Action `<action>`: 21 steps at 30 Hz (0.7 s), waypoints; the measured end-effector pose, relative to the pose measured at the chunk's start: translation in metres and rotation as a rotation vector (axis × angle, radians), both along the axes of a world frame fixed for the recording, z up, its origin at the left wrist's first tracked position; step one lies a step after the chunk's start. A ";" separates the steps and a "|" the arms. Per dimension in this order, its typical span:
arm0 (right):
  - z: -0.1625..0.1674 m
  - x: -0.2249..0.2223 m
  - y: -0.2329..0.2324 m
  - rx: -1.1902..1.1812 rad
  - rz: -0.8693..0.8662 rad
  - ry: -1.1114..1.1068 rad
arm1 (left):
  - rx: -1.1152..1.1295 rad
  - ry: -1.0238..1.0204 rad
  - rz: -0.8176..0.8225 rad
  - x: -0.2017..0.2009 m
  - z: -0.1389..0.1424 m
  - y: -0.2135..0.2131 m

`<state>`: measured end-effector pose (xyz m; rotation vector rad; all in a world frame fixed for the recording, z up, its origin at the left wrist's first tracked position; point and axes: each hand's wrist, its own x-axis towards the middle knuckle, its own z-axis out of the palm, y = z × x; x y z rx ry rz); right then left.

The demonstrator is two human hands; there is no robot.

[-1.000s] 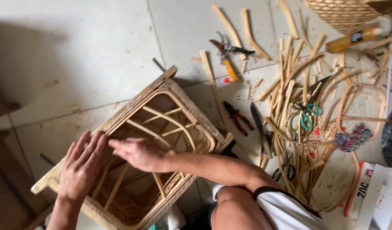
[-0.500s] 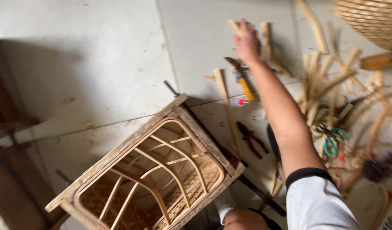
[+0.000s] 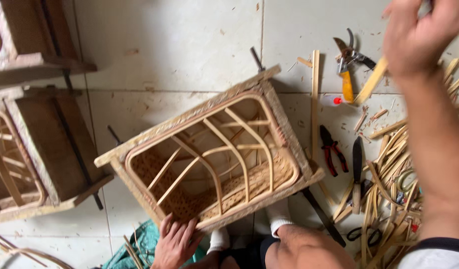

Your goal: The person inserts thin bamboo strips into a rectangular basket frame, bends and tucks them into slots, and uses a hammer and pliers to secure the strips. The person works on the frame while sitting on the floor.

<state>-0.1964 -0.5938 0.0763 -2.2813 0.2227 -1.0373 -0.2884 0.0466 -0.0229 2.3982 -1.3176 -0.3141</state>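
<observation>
- Left hand point(image 3: 175, 242): fingers spread flat against the lower edge of the rectangular woven rattan frame point(image 3: 209, 154), steadying it.
- Right hand point(image 3: 419, 31): raised, closed on a pale cane strip point(image 3: 371, 82); orange-handled shears point(image 3: 347, 65) just left of it.
- Frame: ribs fitted, lower panel woven, upper part open.

even soft daylight, pale floor tiles point(image 3: 189, 45) bright, faint shadows, raised right hand point(image 3: 418, 30) motion-blurred (nearest the lens)

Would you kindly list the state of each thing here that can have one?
rattan frame: tipped on its side, open face toward the camera.
left hand: open, fingers resting on the frame's lower edge.
right hand: raised over the strip pile; grip unclear.
pruning shears: lying on the tiles, blades closed.
red pliers: lying flat, handles slightly apart.
knife: lying flat on the floor.
</observation>
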 end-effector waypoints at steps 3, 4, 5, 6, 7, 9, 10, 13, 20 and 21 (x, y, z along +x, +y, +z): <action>0.006 -0.010 0.175 0.351 0.337 -0.165 | -0.034 0.006 0.015 0.000 0.016 -0.035; -0.006 -0.007 0.232 0.473 0.464 -0.176 | -0.046 0.015 0.022 0.000 0.019 -0.042; -0.017 -0.007 0.284 0.899 0.567 -0.065 | -0.056 0.023 0.037 0.000 0.022 -0.046; -0.029 -0.002 0.317 0.859 0.554 0.032 | -0.064 0.034 0.048 0.001 0.025 -0.048; -0.040 0.000 0.344 0.820 0.532 0.127 | -0.070 0.047 0.053 0.002 0.027 -0.047; -0.056 -0.003 0.373 0.759 0.502 0.263 | -0.148 -0.048 0.082 0.005 0.034 -0.042; -0.062 -0.003 0.381 0.736 0.487 0.293 | -0.185 -0.105 0.091 0.007 0.037 -0.038; -0.075 -0.004 0.397 0.729 0.410 0.294 | -0.144 -0.059 0.055 0.008 0.036 -0.036; -0.098 -0.016 0.407 0.809 0.325 0.367 | -0.137 -0.008 0.026 0.000 0.017 -0.028; -0.098 -0.017 0.406 0.738 0.329 0.336 | -0.140 -0.004 0.027 -0.001 0.018 -0.028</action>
